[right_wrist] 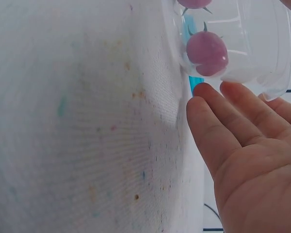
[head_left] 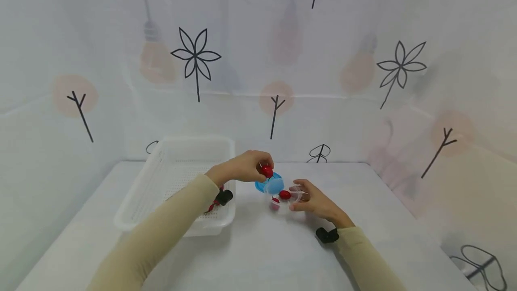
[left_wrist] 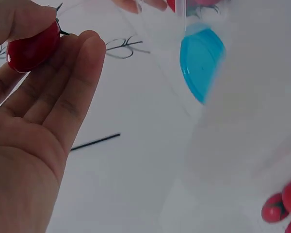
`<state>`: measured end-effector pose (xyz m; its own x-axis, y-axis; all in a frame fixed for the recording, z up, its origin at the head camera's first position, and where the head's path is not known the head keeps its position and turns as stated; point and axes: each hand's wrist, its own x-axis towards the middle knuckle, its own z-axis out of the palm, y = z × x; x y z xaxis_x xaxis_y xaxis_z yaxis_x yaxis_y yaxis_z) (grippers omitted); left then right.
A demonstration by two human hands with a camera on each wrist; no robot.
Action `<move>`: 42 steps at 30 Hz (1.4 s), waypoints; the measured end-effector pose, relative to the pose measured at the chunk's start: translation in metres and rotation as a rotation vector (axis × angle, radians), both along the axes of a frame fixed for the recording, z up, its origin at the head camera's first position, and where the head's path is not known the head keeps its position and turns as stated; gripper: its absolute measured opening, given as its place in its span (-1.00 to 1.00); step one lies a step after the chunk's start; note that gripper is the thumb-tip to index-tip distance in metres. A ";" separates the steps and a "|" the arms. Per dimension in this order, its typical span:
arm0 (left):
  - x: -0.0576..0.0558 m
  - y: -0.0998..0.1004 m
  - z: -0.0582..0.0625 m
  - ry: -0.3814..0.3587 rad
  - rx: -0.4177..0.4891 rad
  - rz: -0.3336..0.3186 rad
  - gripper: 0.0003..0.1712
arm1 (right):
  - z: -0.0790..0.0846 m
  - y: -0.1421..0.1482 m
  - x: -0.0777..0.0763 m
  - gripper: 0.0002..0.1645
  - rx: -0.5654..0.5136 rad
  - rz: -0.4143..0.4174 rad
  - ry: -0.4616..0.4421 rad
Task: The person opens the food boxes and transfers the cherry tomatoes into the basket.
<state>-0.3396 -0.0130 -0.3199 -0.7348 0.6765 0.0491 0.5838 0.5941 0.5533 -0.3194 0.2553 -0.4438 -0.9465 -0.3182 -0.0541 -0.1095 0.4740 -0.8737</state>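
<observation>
My left hand (head_left: 246,167) pinches a red cherry tomato (left_wrist: 34,48) with a green stem between thumb and fingers, up near the blue lid (head_left: 261,187). My right hand (head_left: 321,203) holds a clear plastic container (right_wrist: 252,43) from the right, thumb on one side and fingers along the other. Inside that container show a red cherry tomato (head_left: 284,195) and another, paler-looking one (right_wrist: 207,52). In the head view, the lid lies on the table just behind the container and partly shows through it.
A white perforated basket (head_left: 194,138) stands to the left, partly under my left forearm. More cherry tomatoes (left_wrist: 274,208) lie in it. Black wrist cameras (head_left: 327,235) sit on both sleeves. A patterned cloth (head_left: 242,57) hangs behind the white table (head_left: 258,255).
</observation>
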 end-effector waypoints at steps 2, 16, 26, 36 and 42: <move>0.001 -0.013 0.002 0.001 0.019 0.015 -0.60 | -0.001 0.000 0.000 0.05 0.000 -0.003 0.001; -0.003 -0.094 -0.015 -0.050 0.047 0.208 -0.61 | 0.003 -0.002 0.004 0.04 0.016 0.026 0.031; -0.014 -0.126 -0.038 -0.104 0.012 0.267 -0.63 | 0.007 -0.004 0.006 0.00 0.004 0.039 0.025; -0.020 -0.136 -0.052 -0.182 -0.160 0.346 -0.69 | 0.001 -0.002 0.002 0.03 0.014 0.026 0.017; -0.020 -0.138 -0.056 -0.233 -0.190 0.342 -0.69 | 0.000 -0.002 0.002 0.02 0.014 0.011 0.020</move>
